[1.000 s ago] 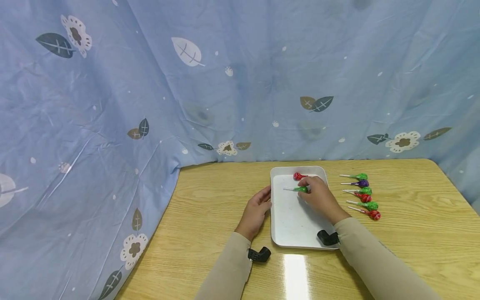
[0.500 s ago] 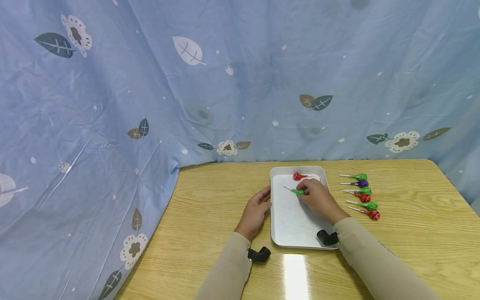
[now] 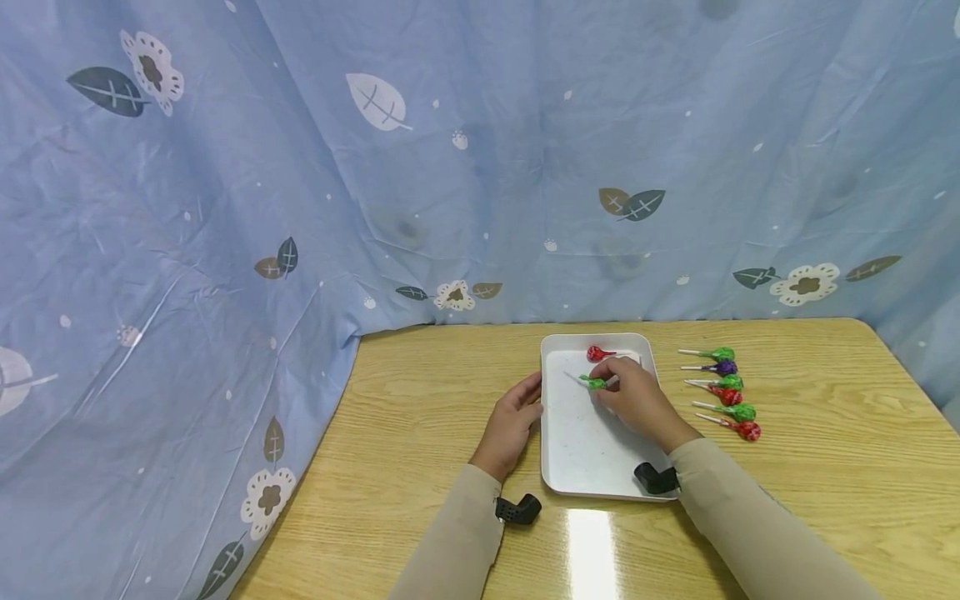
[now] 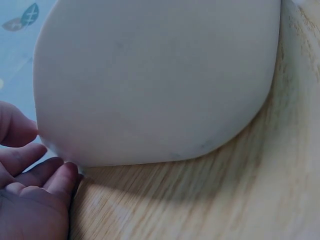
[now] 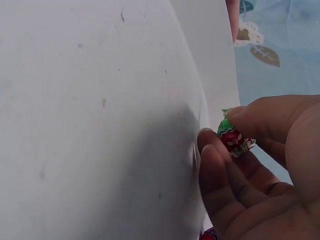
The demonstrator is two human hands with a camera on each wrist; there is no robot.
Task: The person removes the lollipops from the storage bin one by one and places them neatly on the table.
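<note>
A white tray (image 3: 592, 442) lies on the table. Over its far half, my right hand (image 3: 637, 400) pinches a green-wrapped lollipop (image 3: 592, 382) between thumb and fingertips. The right wrist view shows this lollipop's (image 5: 232, 137) green wrapper with a dark red band. Its stick is blurred and partly covered in the head view. Behind it, at the far end of the tray, lies a red lollipop (image 3: 596, 353). My left hand (image 3: 510, 425) rests against the outside of the tray's left wall; its fingers (image 4: 62, 180) touch the wall near a corner.
Right of the tray, several lollipops lie in a column, with green (image 3: 742, 412), purple (image 3: 725, 367) and red (image 3: 748, 430) wrappers, sticks pointing left. A blue patterned curtain (image 3: 487, 167) hangs behind and left of the wooden table (image 3: 435, 375).
The green lollipop has turned in my right fingers, its wrapped head shifting slightly left. My right fingertips have moved a little left too. My left hand and the tray have stayed put.
</note>
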